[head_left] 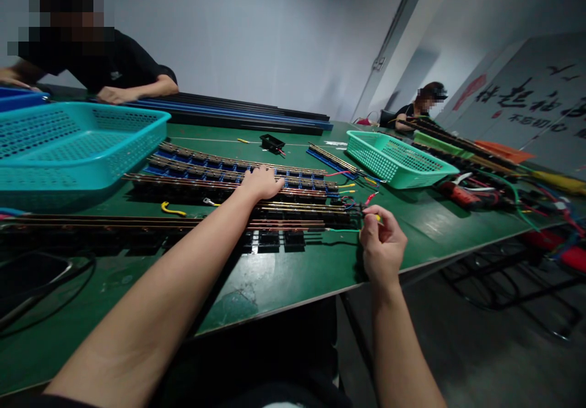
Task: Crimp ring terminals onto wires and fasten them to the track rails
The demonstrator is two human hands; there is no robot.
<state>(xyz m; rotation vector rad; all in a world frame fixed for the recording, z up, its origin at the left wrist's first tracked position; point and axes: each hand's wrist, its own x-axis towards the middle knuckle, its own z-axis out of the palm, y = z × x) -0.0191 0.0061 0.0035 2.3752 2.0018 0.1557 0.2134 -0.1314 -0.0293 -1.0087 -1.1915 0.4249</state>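
Note:
Long rail assemblies (206, 183), with copper-coloured strips on blue and black supports, lie side by side across the green table. My left hand (263, 183) rests on top of them, thumb out to the side and fingertips partly hidden among the strips. At the right end of the nearer brass-coloured rails (311, 207), my right hand (383, 243) pinches a dark wire end with a bit of yellow (376, 217) showing at the fingertips. A red-tipped wire (370, 198) sticks up just beyond. A green wire (343, 230) runs from the front rail toward this hand.
A turquoise basket (160, 124) stands at left, a green basket (403, 179) at right. Between them are a small black tray (272, 143) and a short blue rail piece (332, 160). A red-and-black tool (471, 194) lies right. Two other people sit across and far right.

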